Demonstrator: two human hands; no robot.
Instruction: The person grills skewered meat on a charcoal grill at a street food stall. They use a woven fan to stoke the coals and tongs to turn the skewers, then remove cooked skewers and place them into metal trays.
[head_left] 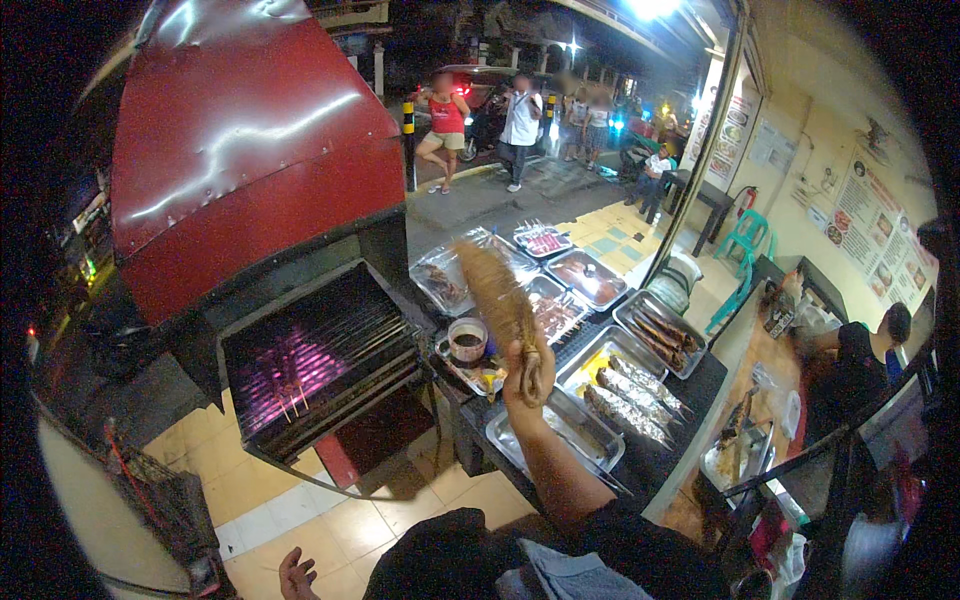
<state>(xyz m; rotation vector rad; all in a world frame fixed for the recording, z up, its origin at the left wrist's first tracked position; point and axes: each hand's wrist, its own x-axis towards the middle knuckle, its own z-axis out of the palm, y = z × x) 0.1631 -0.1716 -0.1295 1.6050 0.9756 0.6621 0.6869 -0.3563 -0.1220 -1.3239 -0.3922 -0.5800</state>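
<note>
My right hand [528, 378] is raised over the counter, its fingers wrapped round the handle of a brown woven hand fan [495, 290]. The blurred blade of the fan points away from me, above the trays. Low at the front, my left hand [297, 577] holds nothing, and its fingers are apart. To the left of the fan stands a charcoal grill [330, 345] with a purple-pink glow. A few meat skewers [288, 385] lie on its grate. Beside my right wrist is a small tub of dark sauce [467, 341].
Metal trays hold foil-wrapped items [630, 403], whole fish [655, 332] and raw skewers [543, 240]. An empty-looking metal tray [575, 430] sits below my wrist. A red metal hood [255, 130] rises behind the grill. People [445, 130] stand in the street; another person [850, 370] is at right.
</note>
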